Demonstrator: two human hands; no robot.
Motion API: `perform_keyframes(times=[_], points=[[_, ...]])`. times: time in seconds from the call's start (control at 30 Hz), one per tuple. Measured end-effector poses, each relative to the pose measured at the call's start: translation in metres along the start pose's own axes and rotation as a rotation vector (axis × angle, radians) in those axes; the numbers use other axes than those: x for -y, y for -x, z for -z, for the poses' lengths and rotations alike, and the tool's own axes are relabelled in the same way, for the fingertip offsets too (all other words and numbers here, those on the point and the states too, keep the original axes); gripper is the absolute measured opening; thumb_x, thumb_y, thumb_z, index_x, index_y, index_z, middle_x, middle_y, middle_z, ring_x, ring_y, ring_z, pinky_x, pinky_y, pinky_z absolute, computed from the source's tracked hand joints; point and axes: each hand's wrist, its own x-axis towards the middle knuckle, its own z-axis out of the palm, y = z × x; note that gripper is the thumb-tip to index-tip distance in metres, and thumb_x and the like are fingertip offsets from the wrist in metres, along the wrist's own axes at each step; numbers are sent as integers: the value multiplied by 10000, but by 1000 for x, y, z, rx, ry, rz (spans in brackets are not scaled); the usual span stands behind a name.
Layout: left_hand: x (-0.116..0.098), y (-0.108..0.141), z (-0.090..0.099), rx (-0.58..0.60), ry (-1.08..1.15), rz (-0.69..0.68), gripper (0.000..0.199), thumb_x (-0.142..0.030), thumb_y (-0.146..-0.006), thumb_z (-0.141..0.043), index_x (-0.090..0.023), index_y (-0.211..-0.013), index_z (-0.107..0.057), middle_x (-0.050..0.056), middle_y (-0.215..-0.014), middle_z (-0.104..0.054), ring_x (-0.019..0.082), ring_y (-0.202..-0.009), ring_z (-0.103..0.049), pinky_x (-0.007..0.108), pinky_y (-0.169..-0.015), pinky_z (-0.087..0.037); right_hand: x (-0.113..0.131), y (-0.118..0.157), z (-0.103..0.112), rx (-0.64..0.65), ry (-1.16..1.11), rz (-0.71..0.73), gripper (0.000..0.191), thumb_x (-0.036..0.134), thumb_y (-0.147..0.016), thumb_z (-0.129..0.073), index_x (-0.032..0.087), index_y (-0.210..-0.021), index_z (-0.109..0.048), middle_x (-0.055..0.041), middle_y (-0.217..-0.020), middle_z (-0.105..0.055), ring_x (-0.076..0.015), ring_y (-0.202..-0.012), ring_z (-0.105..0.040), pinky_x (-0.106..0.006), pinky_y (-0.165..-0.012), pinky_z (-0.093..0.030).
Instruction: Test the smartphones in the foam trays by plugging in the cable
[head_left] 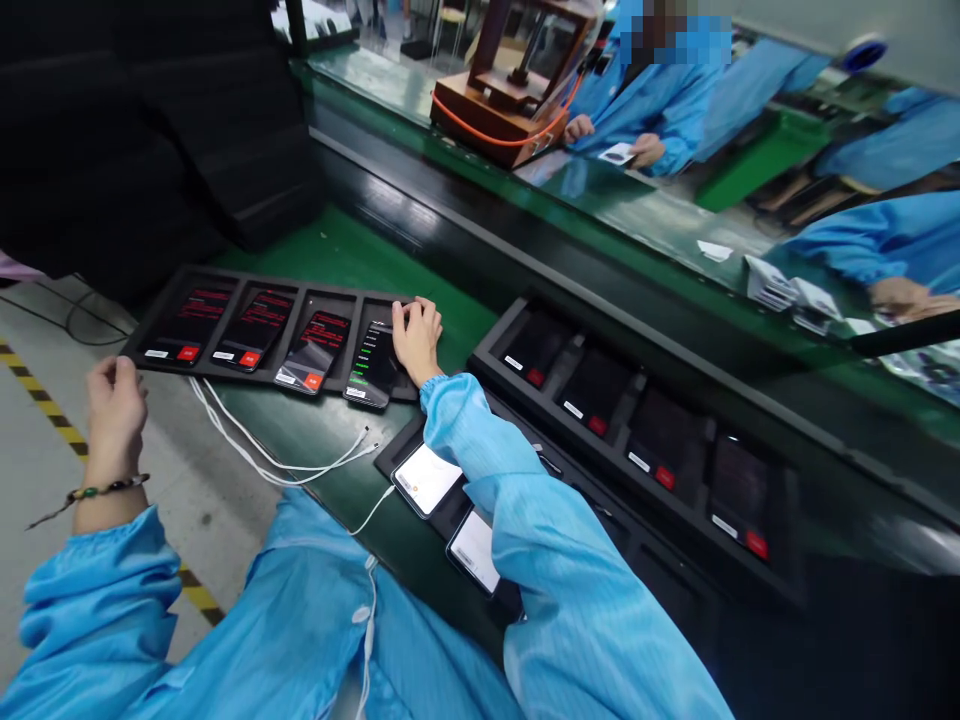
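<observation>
A black foam tray (289, 287) lies on the green table with several phones in its slots. Three of those phones, such as the leftmost phone (193, 325), show red text on dark screens; the phone at the right end (373, 365) has green and white lines. My left hand (118, 412), fingers curled, grips the tray's near left corner. At the other end, my right hand (420, 338) is closed over the tray's right edge, beside the green-lined phone. Its fingertips are partly hidden. Under my right forearm lie two white-screened phones, one phone (426, 478) with a cable attached.
A second black tray (487, 350) of dark-screened phones stands to the right. White charging cables (285, 465) hang over the table's front edge. Behind a raised ledge, a co-worker's hand (646, 150) holds a small white item near a brown wooden fixture (487, 125).
</observation>
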Motion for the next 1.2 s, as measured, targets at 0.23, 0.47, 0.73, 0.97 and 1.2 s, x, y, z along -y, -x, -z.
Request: perform_keyframes(times=[0.23,0.47,0.73,0.97,1.2], points=[[-13,25,-9,-45,197,258,156,-39,-1121,-472,-189,-1085,-444,-19,-1017,-496,98,-916,-602,152,-775,-511,-11,2,17,319,8,74,690,581,-945,-855,220,-1470,-591,-232,-1824,-305,-415,-1679,-371,-617,-1364,-335],[-16,34,-7,-40,288,312,199,-22,-1127,-410,-195,-1030,-422,-22,-1060,-529,67,-842,-601,148,-760,-495,-24,-3,22,426,-11,124,649,486,-1004,-775,172,-1523,-545,-273,-1830,-276,-337,-1754,-254,-546,-1414,-283],[-19,48,0,-108,273,210,189,2,-1109,-469,-178,-1057,-447,3,-1160,-600,69,-917,-633,137,-775,-515,-28,-4,26,502,4,149,906,530,-855,-941,175,-1578,-527,-288,-1867,-161,-413,-1756,-228,-608,-1412,-260],[-25,54,-4,-96,252,190,185,9,-1105,-480,-168,-1055,-459,20,-1167,-622,72,-937,-645,130,-766,-522,-31,-5,26,469,-61,140,829,553,-877,-908,204,-1541,-555,-245,-1859,-240,-376,-1750,-263,-595,-1402,-309],[-15,53,-4,-93,280,174,156,-3,-1100,-496,-157,-1075,-503,27,-1167,-638,66,-908,-662,126,-751,-532,-24,-1,20,324,-55,104,492,386,-1010,-697,186,-1449,-601,-228,-1773,-415,-337,-1628,-482,-536,-1356,-413]])
